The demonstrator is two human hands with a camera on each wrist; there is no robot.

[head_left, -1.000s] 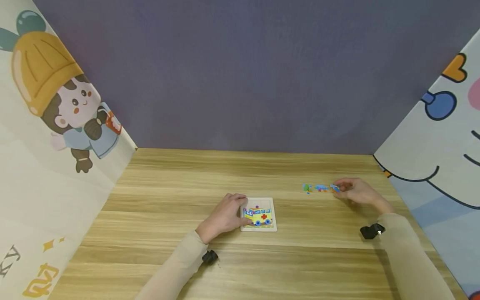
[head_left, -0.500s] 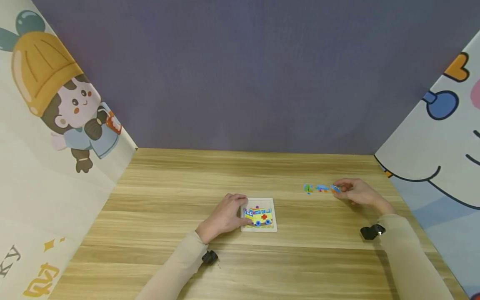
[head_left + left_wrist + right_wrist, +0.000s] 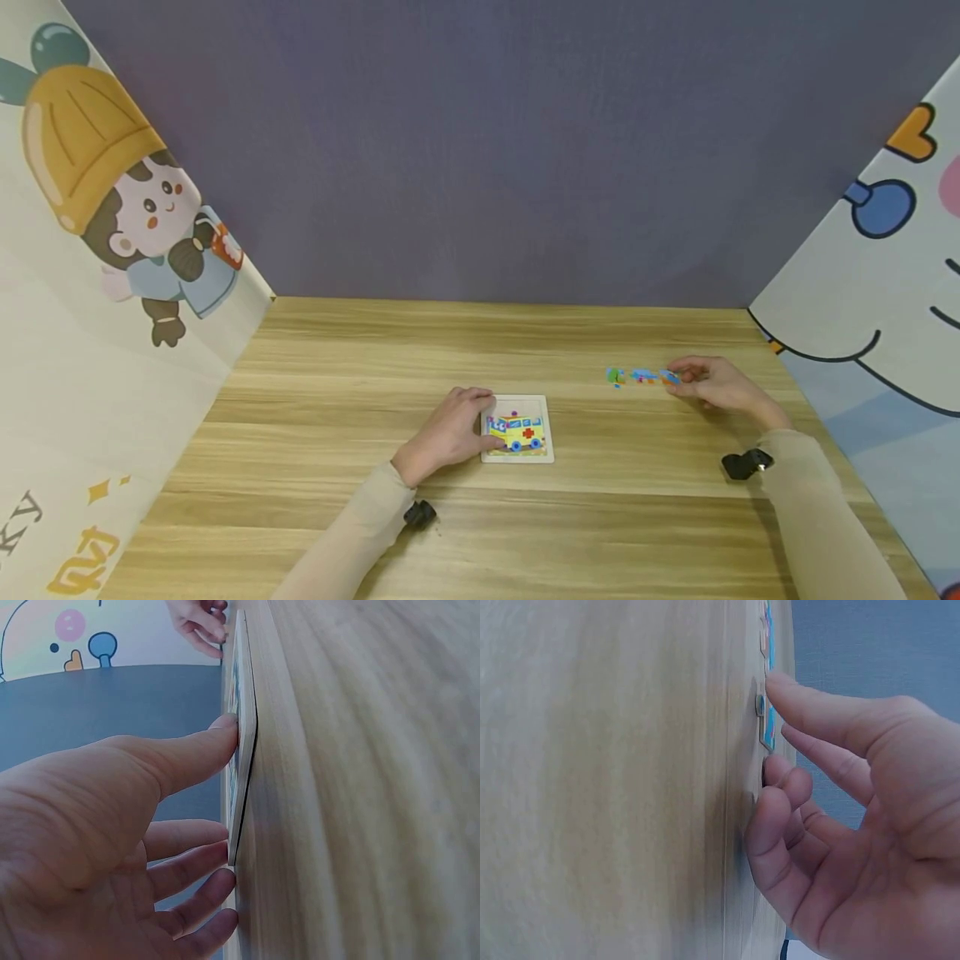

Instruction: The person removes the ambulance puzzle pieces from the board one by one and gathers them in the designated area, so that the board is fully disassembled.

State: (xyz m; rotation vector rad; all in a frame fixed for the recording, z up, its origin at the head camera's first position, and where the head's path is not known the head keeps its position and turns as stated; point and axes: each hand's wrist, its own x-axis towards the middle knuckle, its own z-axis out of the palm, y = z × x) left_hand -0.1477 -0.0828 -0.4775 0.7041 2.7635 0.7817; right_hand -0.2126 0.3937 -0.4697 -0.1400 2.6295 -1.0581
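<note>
A square puzzle board point(image 3: 550, 442) with a pale rim and a yellow ambulance picture lies flat on the table. My left hand point(image 3: 452, 429) rests on its left side, thumb on the picture and index finger at the far-left corner. In the left wrist view, the thumb point(image 3: 202, 754) lies straight on the board's face, and the other fingers touch its edge. Farther right, my right hand point(image 3: 712, 382) pinches the rightmost puzzle piece point(image 3: 670, 377) between thumb and index finger. The right wrist view shows this blue piece point(image 3: 769, 727) low at the table, the remaining fingers curled below.
Left of the held piece, a blue puzzle piece point(image 3: 642, 376) and a green-and-blue puzzle piece point(image 3: 615, 377) lie in a row. A dark panel point(image 3: 510, 167) stands along the table's back edge, with printed walls on both sides.
</note>
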